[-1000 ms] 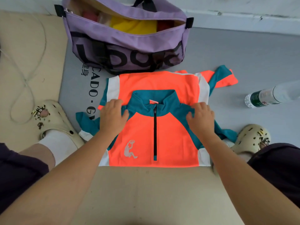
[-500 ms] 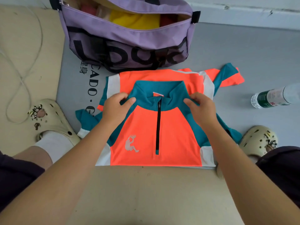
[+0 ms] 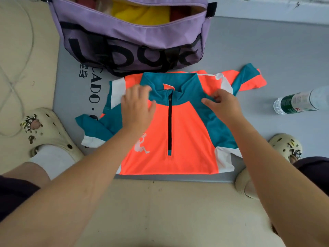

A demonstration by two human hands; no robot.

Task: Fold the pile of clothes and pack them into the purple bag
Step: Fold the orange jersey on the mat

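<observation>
- Grey floor mat (image 3: 267, 56) carries everything.
- Left hand (image 3: 137, 106) lies flat, fingers relaxed, on the orange-and-teal zip shirt (image 3: 187, 132).
- Right hand (image 3: 222, 102) pinches the shirt's teal shoulder fabric.
- Open purple fabric bag (image 3: 124, 32) sits just beyond the shirt.

Shirt (image 3: 187, 132): orange with teal shoulders and collar, white side panels, black half-zip, small white figure print on the chest.
Shirt pose: flat on the grey mat, front up, folded across so the collar lies near the far edge, over the layer beneath.
Shirt sleeves: one spread out at far right, one at near left.
Purple bag (image 3: 131, 38): soft lilac fabric, large black lettering on a mesh front, black strap ends.
Bag state: zip open, mouth gaping.
Bag contents: yellow and red fabric inside.
Bag position: just beyond the shirt, its base touching the shirt's far edge.
</observation>
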